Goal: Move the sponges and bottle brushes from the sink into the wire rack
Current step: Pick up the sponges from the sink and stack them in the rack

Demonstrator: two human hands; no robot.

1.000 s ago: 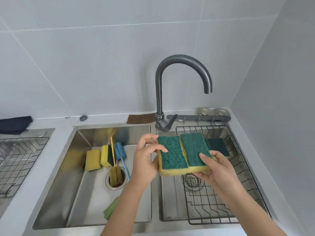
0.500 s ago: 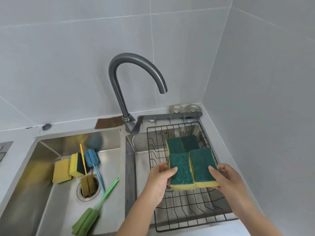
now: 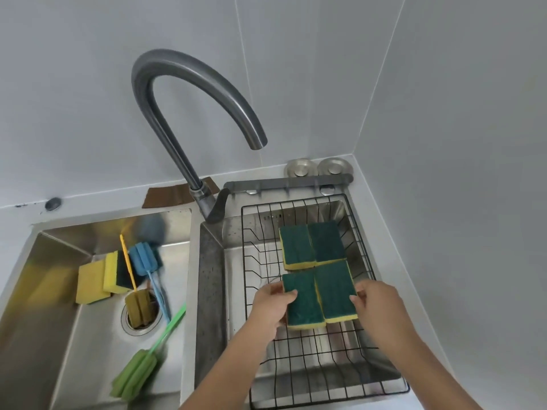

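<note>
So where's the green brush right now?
The green bottle brush lies in the left sink basin, near its front edge, its handle slanting up toward the drain, where a yellow-handled brush stands.

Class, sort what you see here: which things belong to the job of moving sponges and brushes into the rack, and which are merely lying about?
Belongs to the job:
left hand
right hand
held sponge pair
racked sponge pair
wire rack
yellow sponges
blue brush
yellow brush
green brush
left sink

Lying about:
faucet
brown cloth
two metal stoppers
</note>
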